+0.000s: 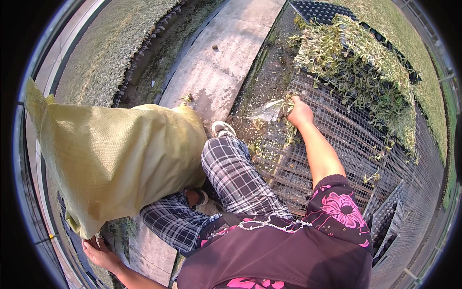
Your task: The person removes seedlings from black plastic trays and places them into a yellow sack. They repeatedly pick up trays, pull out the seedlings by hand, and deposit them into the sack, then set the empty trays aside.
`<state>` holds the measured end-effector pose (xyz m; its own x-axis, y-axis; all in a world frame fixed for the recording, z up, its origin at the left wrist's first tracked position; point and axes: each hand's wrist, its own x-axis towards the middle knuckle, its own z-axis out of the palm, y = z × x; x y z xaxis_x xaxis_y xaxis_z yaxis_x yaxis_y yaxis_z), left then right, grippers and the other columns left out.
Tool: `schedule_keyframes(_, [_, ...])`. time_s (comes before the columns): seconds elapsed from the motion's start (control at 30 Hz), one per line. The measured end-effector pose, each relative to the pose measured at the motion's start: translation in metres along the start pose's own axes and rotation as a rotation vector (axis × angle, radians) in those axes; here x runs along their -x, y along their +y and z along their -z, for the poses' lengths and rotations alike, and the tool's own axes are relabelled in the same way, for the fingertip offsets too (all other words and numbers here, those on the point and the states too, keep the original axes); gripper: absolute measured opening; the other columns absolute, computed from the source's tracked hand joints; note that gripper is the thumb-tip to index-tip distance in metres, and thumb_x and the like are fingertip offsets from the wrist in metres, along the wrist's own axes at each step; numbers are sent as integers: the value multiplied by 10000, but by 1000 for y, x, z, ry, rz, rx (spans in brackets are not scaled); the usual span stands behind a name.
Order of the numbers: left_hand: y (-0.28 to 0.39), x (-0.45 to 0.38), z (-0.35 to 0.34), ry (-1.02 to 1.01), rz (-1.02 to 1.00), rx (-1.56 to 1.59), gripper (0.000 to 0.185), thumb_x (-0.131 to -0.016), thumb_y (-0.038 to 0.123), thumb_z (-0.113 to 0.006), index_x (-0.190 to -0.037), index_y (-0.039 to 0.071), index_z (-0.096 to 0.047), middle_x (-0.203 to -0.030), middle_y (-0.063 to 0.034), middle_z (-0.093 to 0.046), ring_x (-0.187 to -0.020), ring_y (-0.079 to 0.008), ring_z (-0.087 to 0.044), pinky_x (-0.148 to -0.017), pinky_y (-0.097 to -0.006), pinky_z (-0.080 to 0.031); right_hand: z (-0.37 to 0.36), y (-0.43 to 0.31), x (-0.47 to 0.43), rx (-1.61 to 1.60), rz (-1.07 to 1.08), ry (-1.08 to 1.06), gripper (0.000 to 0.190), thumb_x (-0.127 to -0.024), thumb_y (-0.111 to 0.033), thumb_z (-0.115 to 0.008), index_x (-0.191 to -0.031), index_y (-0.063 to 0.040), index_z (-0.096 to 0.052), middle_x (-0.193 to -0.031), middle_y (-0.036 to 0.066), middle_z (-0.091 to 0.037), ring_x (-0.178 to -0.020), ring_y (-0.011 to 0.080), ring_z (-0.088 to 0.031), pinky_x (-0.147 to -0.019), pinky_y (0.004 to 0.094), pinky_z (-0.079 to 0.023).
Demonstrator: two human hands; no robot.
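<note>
My right hand (301,112) is closed around a bunch of wilted seedlings (287,106), with a piece of clear plastic film (266,111) beside it, above the edge of a mesh bench. My left hand (103,253) is at the lower left, at the lower edge of a large yellow woven sack (126,159), fingers bent at its fabric. Whether those fingers grip the sack is hard to see. The bulging sack leans across the left of the view, beside my legs in checked trousers.
Trays of wilted seedlings (361,72) lie heaped on the mesh bench (325,97) at the upper right. An empty black cell tray (321,11) is behind them; more trays (388,213) stand at the lower right. A concrete path (223,54) runs between the benches.
</note>
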<state>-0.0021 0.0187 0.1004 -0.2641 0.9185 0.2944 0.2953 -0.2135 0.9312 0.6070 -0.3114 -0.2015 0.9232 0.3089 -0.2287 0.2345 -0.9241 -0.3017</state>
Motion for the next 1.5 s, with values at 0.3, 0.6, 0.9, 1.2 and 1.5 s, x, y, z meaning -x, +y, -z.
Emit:
schedule_keyframes(0.3, [92, -52, -52, -414, -533, -670, 519, -939, 334, -640, -1371, 71, -524, -1468, -168, -457, -1387, -283, -400, -1139, -399, -283, 120, -6, 31, -602, 416, 455, 502, -728, -85, -736, -1194, -28, -561, -1041, 104, -701, -935, 212, -671, -866, 319, -511])
schedule_keyframes(0.6, [74, -61, -66, -610, -352, -1131, 834, -798, 522, -728, -1492, 219, -379, -1445, -124, -501, -1353, -301, -458, -1102, -647, -259, 298, -257, 111, -1261, 863, 565, 499, -778, -77, -780, -1237, 14, -606, -1119, 93, -679, -1009, 169, -639, -898, 320, -500])
schedule_keyframes(0.9, [75, -37, -51, -1236, -526, -1008, 392, -895, 284, -651, -1216, 58, -648, -1062, -207, -689, -1011, -363, -652, -897, -422, -503, 289, -515, 310, -1147, 2000, 229, 573, -828, -198, -735, -1323, -47, -489, -1137, 99, -646, -1023, 211, -638, -878, 332, -527])
schedule_keyframes(1.2, [148, -14, 19, -1556, -386, -572, 323, -959, 306, -626, -1051, 0, -673, -867, -137, -685, -802, -240, -655, -757, -339, -514, 214, -465, 270, 99, 1598, -222, 736, -785, -197, -741, -1461, -176, -450, -1245, 194, -617, -1174, 336, -587, -1032, 438, -459])
schedule_keyframes(1.5, [42, -115, -52, -843, -353, -765, 572, -876, 227, -682, -1381, 26, -503, -1338, -141, -580, -1237, -305, -553, -1021, -395, -446, 219, -299, 246, -1082, 1317, 131, 194, -841, -64, -756, -779, -24, -577, -839, 51, -625, -790, 123, -600, -715, 271, -502])
